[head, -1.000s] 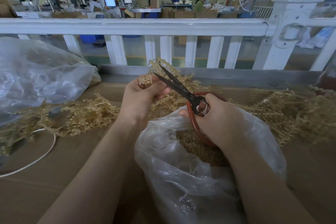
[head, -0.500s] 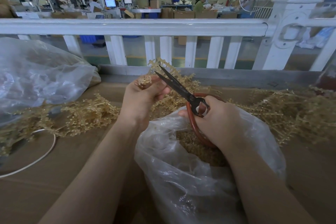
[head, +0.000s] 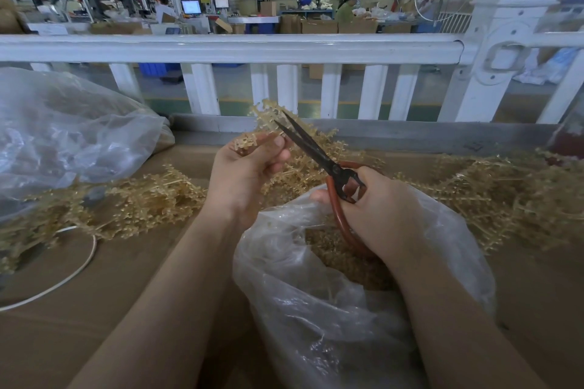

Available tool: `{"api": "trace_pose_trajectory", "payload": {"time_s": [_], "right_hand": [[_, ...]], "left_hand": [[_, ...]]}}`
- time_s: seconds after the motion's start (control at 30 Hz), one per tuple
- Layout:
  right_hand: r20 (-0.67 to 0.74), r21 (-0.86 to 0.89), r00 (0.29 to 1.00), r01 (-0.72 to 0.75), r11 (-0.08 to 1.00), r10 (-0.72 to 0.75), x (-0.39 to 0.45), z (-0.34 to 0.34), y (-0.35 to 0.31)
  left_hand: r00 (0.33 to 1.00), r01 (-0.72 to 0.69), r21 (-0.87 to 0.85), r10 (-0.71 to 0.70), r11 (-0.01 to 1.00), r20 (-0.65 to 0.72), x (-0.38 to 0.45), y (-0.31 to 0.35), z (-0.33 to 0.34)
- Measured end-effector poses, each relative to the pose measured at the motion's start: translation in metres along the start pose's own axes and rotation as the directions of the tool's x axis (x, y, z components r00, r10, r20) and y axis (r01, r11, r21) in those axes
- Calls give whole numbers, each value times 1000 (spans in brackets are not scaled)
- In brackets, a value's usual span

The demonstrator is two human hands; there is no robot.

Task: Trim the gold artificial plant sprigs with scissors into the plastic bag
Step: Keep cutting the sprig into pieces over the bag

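My left hand (head: 246, 174) pinches a gold sprig (head: 249, 141) between thumb and fingers, just above the table's middle. My right hand (head: 376, 211) grips the red-handled scissors (head: 319, 156); their dark blades are slightly apart and point up-left, with the tips right beside the sprig. Below both hands sits a clear plastic bag (head: 316, 300) with its mouth open and gold trimmings (head: 341, 256) inside. Part of the red handle loop is hidden under my palm.
Loose gold sprigs lie in heaps at left (head: 139, 202) and right (head: 493, 196) on the brown table (head: 94, 319). A large clear bag (head: 63, 133) bulges at far left. A white cord (head: 79, 265) curves near it. A white railing (head: 284, 47) borders the far side.
The scissor blades have narrowed a little against the sprig in my left hand. My left thumb has shifted slightly along the sprig. Both arms stay where they were.
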State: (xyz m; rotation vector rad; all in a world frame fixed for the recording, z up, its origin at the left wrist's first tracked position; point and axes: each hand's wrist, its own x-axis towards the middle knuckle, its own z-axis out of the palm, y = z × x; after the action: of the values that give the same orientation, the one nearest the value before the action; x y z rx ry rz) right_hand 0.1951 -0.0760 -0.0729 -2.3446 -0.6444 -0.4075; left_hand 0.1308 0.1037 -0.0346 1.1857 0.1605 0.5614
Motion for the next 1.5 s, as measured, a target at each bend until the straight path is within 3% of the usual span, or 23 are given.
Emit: {"api": "trace_pose_trajectory", "payload": {"time_s": [0.27,0.8,1.27,1.5], "right_hand": [[14,-110,999,46,993,-44,-2,-5,-5],[-31,-101,999,35,994,-38,-1,-5,-5],[5,-138,1000,28,990,-27,0,-4,-3],[-75,-147,996,40,988,-52,-1,-3,-4]], "left_hand": [[999,-25,27,25,999,21,-1,0,1],[977,-200,139,188,970,98,4,-4,-7],[983,-158,114,144,981,115,5,-6,-7],[980,-179,114,167,977,112,6,-6,-7]]}}
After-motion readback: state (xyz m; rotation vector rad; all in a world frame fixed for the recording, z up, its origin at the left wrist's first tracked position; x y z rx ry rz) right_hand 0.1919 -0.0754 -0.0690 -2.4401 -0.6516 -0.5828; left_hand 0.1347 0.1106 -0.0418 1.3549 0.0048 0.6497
